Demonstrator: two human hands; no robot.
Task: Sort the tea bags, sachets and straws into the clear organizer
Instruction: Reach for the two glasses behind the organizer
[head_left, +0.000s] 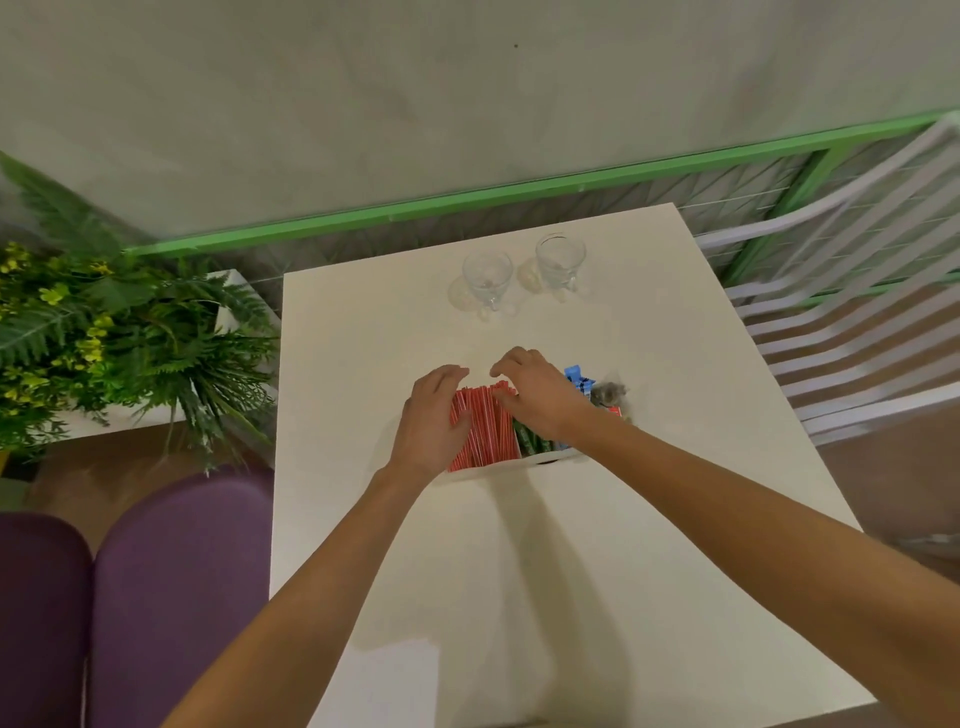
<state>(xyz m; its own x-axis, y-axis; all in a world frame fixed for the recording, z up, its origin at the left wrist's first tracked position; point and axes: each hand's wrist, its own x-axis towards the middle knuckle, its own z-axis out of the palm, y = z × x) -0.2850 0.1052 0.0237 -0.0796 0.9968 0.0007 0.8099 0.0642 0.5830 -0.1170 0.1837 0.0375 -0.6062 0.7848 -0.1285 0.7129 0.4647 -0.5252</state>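
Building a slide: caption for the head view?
Left hand and right hand rest on red striped straws in the clear plastic organizer on white table.

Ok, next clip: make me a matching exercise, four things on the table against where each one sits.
Things:
1 red straws
2 green sachets
3 blue sachets
4 glass cups

Places:
A far end of the table
B just right of the red straws
C under the left hand
D sticking up to the right of the right hand

Pairs: 1-C, 2-B, 3-D, 4-A
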